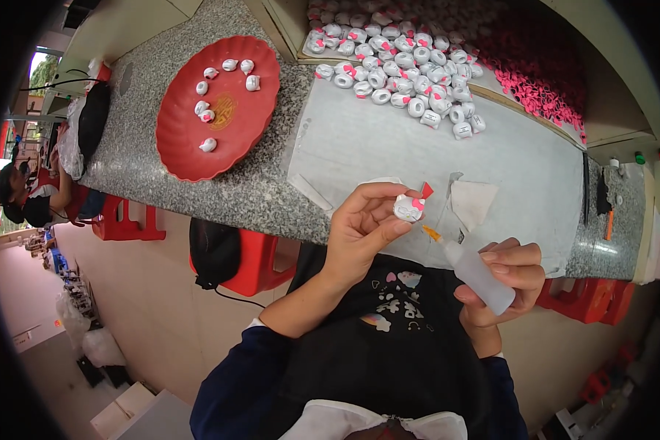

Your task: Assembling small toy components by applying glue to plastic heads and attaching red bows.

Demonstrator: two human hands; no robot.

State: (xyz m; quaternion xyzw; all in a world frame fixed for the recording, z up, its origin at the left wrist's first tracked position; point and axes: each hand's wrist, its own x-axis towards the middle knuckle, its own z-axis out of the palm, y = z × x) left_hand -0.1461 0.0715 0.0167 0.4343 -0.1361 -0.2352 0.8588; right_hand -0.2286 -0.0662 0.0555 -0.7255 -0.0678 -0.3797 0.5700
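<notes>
Nearest the camera, a white collar (345, 419) is seen with a black apron (389, 359), both placed right of the red plate (170, 117) and well toward the body from it. Right of the plate and a little nearer the body, a small white cat head (406, 211) with a pink bow is pinched between the thumb and fingers of the left hand (363, 231). Farther right of the plate, a pale squeeze bottle (484, 279) is grasped between the thumb and fingers of the right hand (513, 275); its orange nozzle (433, 233) is pointed toward the cat head, near the left thumb, and whether anything is touched by it cannot be told. Several similar white pieces (252, 82) are spread out on the plate, which is set on a speckled grey table (139, 81). Right of the plate, a white sheet (528, 161) is laid, and past its far edge a pile of white pieces (418, 81) is heaped. Farthest right of the plate, small bright pink pieces (539, 99) are massed. On the plate's body side, a red stool (260, 264) is partly covered by a black cloth (214, 253). Left of the plate, another person (40, 202) is seen in the background.
</notes>
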